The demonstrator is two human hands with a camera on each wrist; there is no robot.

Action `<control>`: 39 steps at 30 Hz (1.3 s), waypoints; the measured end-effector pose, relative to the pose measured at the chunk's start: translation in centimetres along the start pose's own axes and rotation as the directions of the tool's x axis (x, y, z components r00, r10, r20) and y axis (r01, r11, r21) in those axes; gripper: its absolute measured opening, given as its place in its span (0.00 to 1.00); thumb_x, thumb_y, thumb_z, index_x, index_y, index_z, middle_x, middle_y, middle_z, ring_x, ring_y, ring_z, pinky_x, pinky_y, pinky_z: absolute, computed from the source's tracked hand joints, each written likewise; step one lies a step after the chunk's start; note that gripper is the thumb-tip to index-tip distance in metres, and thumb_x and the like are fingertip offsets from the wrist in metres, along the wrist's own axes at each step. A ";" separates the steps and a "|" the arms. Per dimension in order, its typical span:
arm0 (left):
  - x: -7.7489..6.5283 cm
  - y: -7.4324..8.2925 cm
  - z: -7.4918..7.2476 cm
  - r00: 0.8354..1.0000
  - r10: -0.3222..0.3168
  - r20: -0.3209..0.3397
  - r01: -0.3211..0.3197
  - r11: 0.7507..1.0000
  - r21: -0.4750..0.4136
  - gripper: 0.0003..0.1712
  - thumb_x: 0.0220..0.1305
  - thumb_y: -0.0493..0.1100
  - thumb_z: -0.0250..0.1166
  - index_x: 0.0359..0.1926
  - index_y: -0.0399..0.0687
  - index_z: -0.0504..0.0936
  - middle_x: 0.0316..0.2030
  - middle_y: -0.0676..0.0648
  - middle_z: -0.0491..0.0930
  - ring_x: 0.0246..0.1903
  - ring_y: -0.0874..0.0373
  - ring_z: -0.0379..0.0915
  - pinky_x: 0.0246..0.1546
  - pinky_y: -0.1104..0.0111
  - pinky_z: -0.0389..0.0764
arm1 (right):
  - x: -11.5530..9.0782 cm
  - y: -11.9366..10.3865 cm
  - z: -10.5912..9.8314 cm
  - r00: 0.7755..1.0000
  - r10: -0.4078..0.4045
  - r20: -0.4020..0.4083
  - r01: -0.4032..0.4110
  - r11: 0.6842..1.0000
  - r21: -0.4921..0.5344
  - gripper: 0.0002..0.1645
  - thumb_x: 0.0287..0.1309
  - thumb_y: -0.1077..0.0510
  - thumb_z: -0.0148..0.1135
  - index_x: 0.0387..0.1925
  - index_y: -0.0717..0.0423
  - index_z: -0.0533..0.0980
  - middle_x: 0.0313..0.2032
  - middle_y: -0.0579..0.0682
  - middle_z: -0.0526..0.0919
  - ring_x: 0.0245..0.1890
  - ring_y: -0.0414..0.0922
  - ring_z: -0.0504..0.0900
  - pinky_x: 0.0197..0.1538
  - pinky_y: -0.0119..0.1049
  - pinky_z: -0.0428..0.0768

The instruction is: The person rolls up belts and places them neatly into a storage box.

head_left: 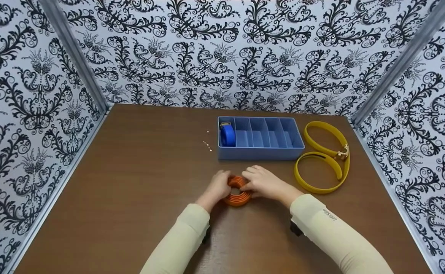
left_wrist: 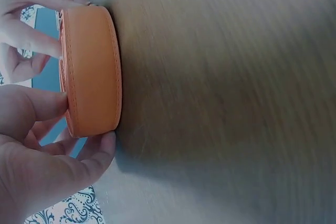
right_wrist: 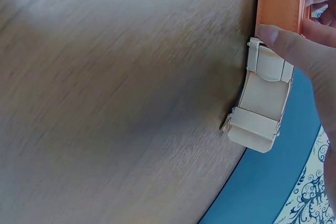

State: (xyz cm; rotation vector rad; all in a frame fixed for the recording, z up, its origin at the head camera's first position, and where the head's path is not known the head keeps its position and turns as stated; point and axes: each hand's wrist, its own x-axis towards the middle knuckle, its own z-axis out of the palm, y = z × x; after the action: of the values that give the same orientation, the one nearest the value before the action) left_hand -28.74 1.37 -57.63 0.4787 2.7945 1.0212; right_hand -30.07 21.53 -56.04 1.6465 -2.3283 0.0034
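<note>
A person's left hand [head_left: 218, 185] grips one side of a coiled orange belt [head_left: 237, 201] resting spiral-up on the brown surface [head_left: 150, 171], just in front of a blue divided tray [head_left: 260, 153] with a rolled blue belt [head_left: 228, 136] in its leftmost compartment. The right hand [head_left: 265, 182] pinches the coil's opposite side beside its metal buckle [right_wrist: 262, 98], while at far right lies a looped yellow belt [head_left: 322, 190].

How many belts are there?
3: coiled blue belt, leftmost in the compartmented blue plastic box; coiled orange belt between left hand and right hand; looped yellow belt right of the box.
</note>
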 end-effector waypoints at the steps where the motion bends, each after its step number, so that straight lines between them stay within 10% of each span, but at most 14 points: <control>1: 0.0 -0.1 0.0 1.000 0.006 0.003 -0.006 1.000 0.000 0.25 0.47 0.22 0.63 0.50 0.37 0.80 0.52 0.35 0.75 0.54 0.36 0.70 0.57 0.52 0.71 | 0.0 -0.1 0.0 1.000 -0.005 -0.005 0.005 1.000 -0.004 0.16 0.40 0.47 0.80 0.34 0.43 0.87 0.31 0.48 0.71 0.36 0.49 0.70 0.42 0.43 0.70; 10: -0.6 -0.3 -1.0 0.986 0.165 0.009 -0.165 0.974 0.154 0.22 0.53 0.38 0.74 0.49 0.38 0.81 0.46 0.39 0.78 0.47 0.43 0.74 0.52 0.55 0.74 | 0.5 -0.7 0.2 1.000 0.029 0.008 -0.029 1.000 0.008 0.09 0.41 0.50 0.80 0.25 0.46 0.86 0.28 0.45 0.65 0.32 0.47 0.66 0.36 0.41 0.63; 13: -1.3 -0.2 -1.6 0.951 0.298 0.086 -0.309 0.895 0.322 0.26 0.49 0.52 0.77 0.48 0.45 0.83 0.48 0.40 0.74 0.48 0.44 0.70 0.46 0.53 0.76 | 0.3 -0.7 0.3 0.999 0.040 0.005 -0.040 0.999 0.008 0.09 0.40 0.51 0.79 0.24 0.46 0.85 0.28 0.46 0.67 0.32 0.48 0.67 0.36 0.41 0.65; 17: -2.2 -0.3 -2.2 0.865 0.422 0.272 -0.502 0.726 0.470 0.31 0.43 0.64 0.76 0.48 0.57 0.85 0.54 0.43 0.71 0.52 0.47 0.64 0.43 0.52 0.77 | 0.0 -0.8 0.3 0.998 0.068 -0.006 -0.068 0.997 0.048 0.09 0.41 0.53 0.79 0.25 0.48 0.85 0.30 0.47 0.71 0.34 0.47 0.69 0.37 0.41 0.67; 22: -2.8 -0.9 -2.0 0.828 0.467 0.311 -0.560 0.654 0.508 0.18 0.56 0.48 0.73 0.49 0.54 0.86 0.58 0.44 0.69 0.53 0.48 0.64 0.48 0.59 0.77 | -0.1 -0.8 0.4 0.996 0.092 -0.007 -0.091 0.991 0.100 0.08 0.45 0.53 0.78 0.28 0.49 0.86 0.31 0.48 0.73 0.34 0.46 0.69 0.37 0.41 0.68; 32: -3.6 -1.1 -2.3 0.826 0.511 0.238 -0.560 0.694 0.452 0.14 0.67 0.35 0.61 0.52 0.46 0.83 0.49 0.44 0.74 0.49 0.47 0.72 0.51 0.60 0.76 | -0.5 -0.3 -1.1 0.968 0.219 0.121 -0.240 0.948 0.208 0.19 0.50 0.50 0.74 0.46 0.44 0.85 0.51 0.53 0.76 0.52 0.51 0.72 0.55 0.49 0.70; 39: -4.2 -2.2 -3.0 0.888 0.454 0.074 -0.460 0.875 0.151 0.16 0.59 0.30 0.66 0.50 0.33 0.81 0.45 0.41 0.75 0.44 0.48 0.75 0.50 0.59 0.76 | -0.6 -0.4 -1.9 0.894 0.443 0.061 -0.447 0.877 0.175 0.37 0.55 0.45 0.70 0.64 0.52 0.73 0.61 0.53 0.74 0.61 0.53 0.70 0.64 0.54 0.65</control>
State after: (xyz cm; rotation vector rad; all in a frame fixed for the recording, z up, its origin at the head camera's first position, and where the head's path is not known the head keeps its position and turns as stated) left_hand -26.04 -3.43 -56.72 1.2157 2.8061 0.8352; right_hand -29.05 22.24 -54.39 1.1410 -2.7393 0.3097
